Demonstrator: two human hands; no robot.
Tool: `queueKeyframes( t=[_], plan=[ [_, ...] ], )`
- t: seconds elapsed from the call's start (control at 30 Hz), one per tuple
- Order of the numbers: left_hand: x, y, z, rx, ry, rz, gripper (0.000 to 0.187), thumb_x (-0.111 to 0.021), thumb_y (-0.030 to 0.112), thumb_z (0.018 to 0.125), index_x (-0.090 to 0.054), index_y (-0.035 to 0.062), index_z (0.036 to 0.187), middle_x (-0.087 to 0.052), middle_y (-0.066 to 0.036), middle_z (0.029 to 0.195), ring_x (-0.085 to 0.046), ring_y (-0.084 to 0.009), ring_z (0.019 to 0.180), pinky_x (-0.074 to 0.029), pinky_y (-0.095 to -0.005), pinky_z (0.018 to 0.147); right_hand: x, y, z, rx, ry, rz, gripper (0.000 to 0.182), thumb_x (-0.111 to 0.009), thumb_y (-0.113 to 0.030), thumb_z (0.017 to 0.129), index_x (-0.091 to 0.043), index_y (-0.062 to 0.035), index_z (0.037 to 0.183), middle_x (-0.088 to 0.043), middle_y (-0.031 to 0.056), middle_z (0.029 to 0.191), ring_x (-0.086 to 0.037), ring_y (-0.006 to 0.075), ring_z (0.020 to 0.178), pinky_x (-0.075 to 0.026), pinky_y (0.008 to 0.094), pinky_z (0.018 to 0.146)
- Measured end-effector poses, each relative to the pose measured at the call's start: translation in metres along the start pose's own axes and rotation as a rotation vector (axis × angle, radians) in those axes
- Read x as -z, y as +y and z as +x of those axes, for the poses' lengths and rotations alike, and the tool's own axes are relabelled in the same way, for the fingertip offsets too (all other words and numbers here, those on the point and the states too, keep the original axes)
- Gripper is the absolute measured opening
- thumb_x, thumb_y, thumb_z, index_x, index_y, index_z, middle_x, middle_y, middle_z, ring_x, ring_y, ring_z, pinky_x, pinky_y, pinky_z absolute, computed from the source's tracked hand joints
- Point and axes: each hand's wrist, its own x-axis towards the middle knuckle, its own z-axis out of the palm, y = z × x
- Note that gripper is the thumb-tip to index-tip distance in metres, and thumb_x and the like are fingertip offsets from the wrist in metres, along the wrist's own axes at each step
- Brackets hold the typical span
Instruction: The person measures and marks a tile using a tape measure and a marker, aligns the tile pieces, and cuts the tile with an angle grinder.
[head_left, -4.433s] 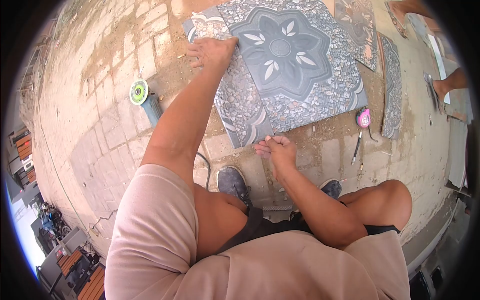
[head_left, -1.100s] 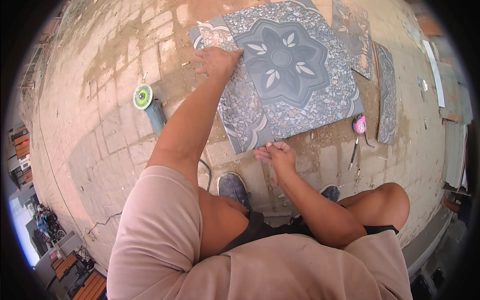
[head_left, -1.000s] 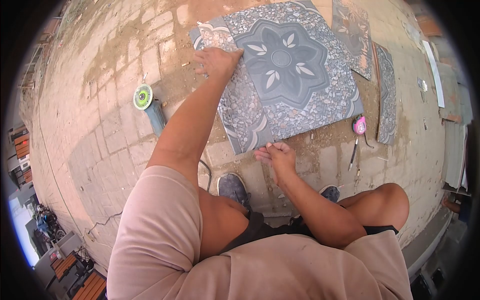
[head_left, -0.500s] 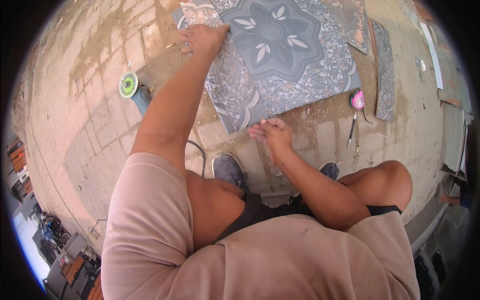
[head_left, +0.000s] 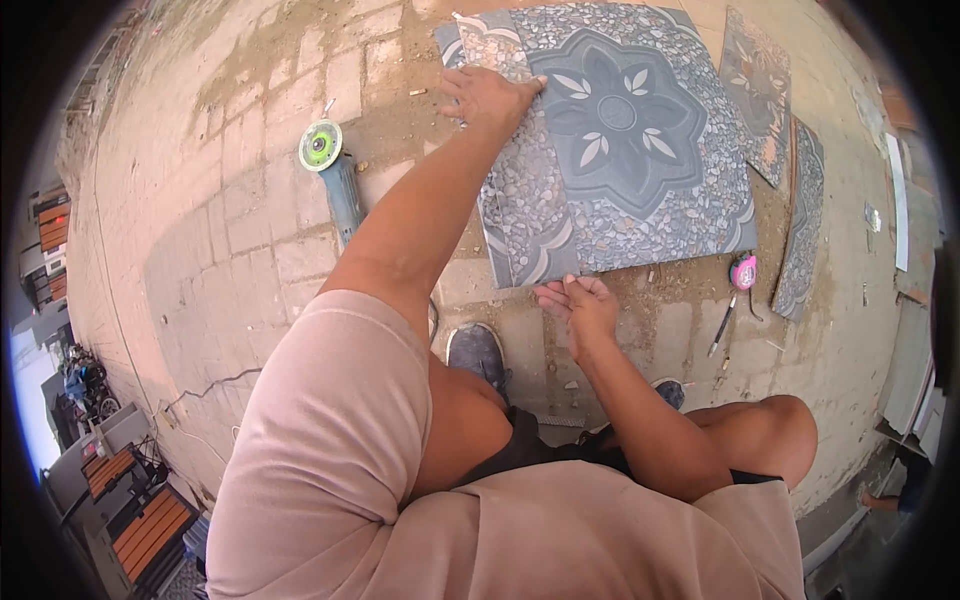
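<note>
A large grey tile [head_left: 650, 215] with a raised flower pattern and pebble print lies on the ground. Along its left side is a narrow tile strip [head_left: 520, 190] with the same print. My left hand [head_left: 488, 98] is spread at the strip's upper left edge, its thumb touching the seam beside the large tile. At the near edge, my right hand [head_left: 583, 305] is at the seam's lower end, thumb and fingertips at the tile edge with the other fingers loosely curled. Neither hand grips anything that shows.
An angle grinder [head_left: 340, 185] lies left of my left forearm. Right of the tile are a pink tape measure [head_left: 743, 272], a black marker [head_left: 721, 325] and tile pieces [head_left: 800, 220]. Another person's arm [head_left: 880, 500] shows at the far right.
The whole view has shifted, so the tiles, grinder and hands appear further right and lower. Both hands keep nearly the same places on the tiles.
</note>
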Motion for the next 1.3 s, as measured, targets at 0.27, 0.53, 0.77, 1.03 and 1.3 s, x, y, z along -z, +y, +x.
queueKeyframes(
  t=[0.27,0.53,0.77,1.03,1.3],
  plan=[
    [0.061,-0.123,0.007,-0.235,0.113,-0.005,0.044,-0.061,0.032,0.093,-0.053,-0.0046,0.116,-0.047,-0.027,0.126,-0.041,-0.0447,0.130,-0.037,-0.0641,0.103,0.027,0.007,-0.018,-0.256,-0.100,-0.196,0.027,-0.063,-0.018,0.103,-0.057,0.0068,0.111,-0.068,0.0244,0.102,-0.074,0.0369,0.091,-0.063,0.0461,0.080],
    [0.059,-0.304,0.036,0.411,0.124,0.206,0.094,-0.085,0.054,0.073,-0.049,-0.0106,0.132,-0.057,-0.026,0.136,-0.054,-0.0438,0.131,-0.046,-0.0528,0.108,0.016,0.008,-0.043,-0.413,-0.435,-0.456,0.031,-0.064,-0.027,0.103,-0.060,0.0034,0.100,-0.072,0.0221,0.094,-0.076,0.0330,0.083,-0.065,0.0410,0.071],
    [0.023,-0.413,0.104,-0.041,-0.323,-0.758,0.042,-0.071,0.027,0.090,-0.071,-0.0110,0.108,-0.073,-0.017,0.100,-0.069,-0.0277,0.089,-0.057,-0.0416,0.083,-0.001,-0.006,-0.052,-0.063,-0.378,-0.504,0.025,-0.063,-0.021,0.101,-0.059,-0.0002,0.088,-0.071,0.0132,0.076,-0.075,0.0243,0.064,-0.061,0.0357,0.053],
    [0.111,-0.324,-0.053,0.215,-0.535,-1.172,0.043,-0.072,0.031,0.092,-0.068,-0.0036,0.116,-0.070,-0.012,0.099,-0.067,-0.0241,0.094,-0.055,-0.0403,0.089,-0.078,-0.017,-0.062,0.726,-0.458,-0.793,0.032,-0.070,-0.024,0.093,-0.055,0.0036,0.099,-0.068,0.0212,0.089,-0.071,0.0380,0.088,-0.056,0.0466,0.077],
    [0.208,-0.170,-0.167,0.092,-0.692,-1.305,0.038,-0.063,0.012,0.093,-0.055,-0.0054,0.125,-0.065,-0.014,0.117,-0.061,-0.0272,0.115,-0.046,-0.0453,0.107,-0.140,0.000,-0.111,0.787,-0.599,-0.749,0.110,-0.088,-0.030,0.077,-0.017,0.0100,0.152,-0.039,0.0376,0.142,-0.046,0.0508,0.133,-0.041,0.0503,0.111]
  ],
)
